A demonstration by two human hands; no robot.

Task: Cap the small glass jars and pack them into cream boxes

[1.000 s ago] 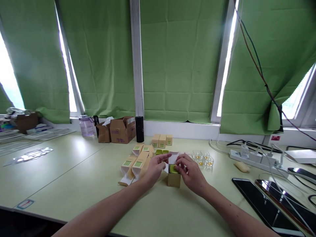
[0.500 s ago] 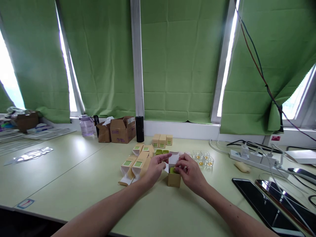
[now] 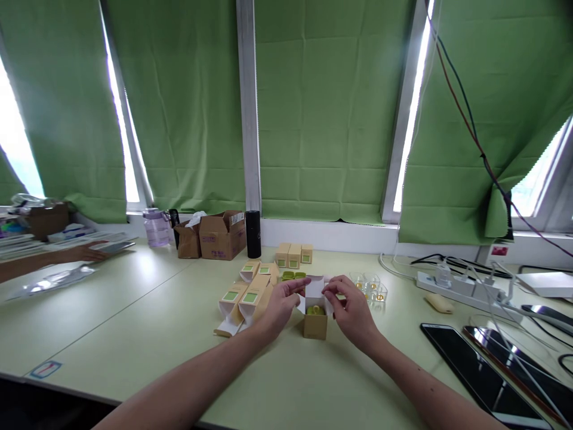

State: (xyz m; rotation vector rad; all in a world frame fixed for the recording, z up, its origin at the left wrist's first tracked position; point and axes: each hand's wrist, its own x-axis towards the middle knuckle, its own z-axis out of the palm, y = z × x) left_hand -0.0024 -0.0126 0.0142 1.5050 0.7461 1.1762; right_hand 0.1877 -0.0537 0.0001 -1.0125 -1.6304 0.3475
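A small brown cardboard box (image 3: pixel 316 328) stands upright on the table in front of me, its white flaps raised. Inside it sits a green object (image 3: pixel 316 310) with a rounded top; its lower part is hidden. My left hand (image 3: pixel 285 301) is at the left and back flaps, index finger stretched along the back one and thumb by the left one. On the other side, my right hand (image 3: pixel 351 309) has thumb and fingertips pinched together at the right flap. Green pieces (image 3: pixel 293 276) lie just behind my left hand.
Open brown boxes (image 3: pixel 255 298) lie left of my hands; closed ones (image 3: pixel 293 257) stand behind. Clear cups (image 3: pixel 369 286) with gold centres sit to the right, near a power strip (image 3: pixel 470 289) and phones (image 3: pixel 470 358). Another person's hand (image 3: pixel 92 252) is at far left.
My right hand has come off the green object and moved up to the right flap. My left hand stays in place. Another person's hand with a flat object has appeared at far left.
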